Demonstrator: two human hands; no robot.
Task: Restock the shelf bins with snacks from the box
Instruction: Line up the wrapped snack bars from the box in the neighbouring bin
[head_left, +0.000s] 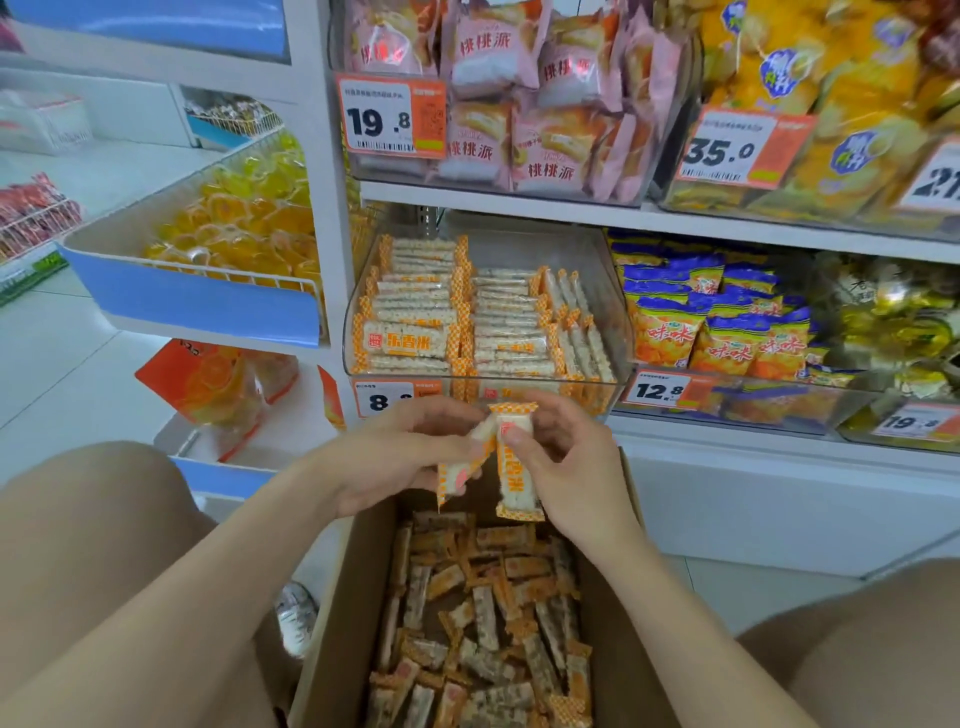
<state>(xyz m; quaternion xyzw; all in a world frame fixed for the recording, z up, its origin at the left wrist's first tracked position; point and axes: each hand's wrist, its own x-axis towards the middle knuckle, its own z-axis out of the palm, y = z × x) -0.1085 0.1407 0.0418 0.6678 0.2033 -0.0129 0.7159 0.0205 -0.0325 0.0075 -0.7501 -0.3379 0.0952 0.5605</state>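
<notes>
Clear plastic bin (597, 260) behind; left hand (400, 457) and right hand (571, 467) pinch oblong bars (515, 491) above cardboard box (343, 597).

The box (337, 597) is plain brown cardboard, matt and slightly fibrous. The bars (511, 467) are wrapped in thin, glossy plastic film, partly clear. The bin (597, 249) is clear hard plastic, smooth and shiny. The shelf (519, 200) looks smooth and white with a satin finish. The basket (234, 278) is white-coated wire. The floor (52, 364) is glossy pale tile.
</notes>
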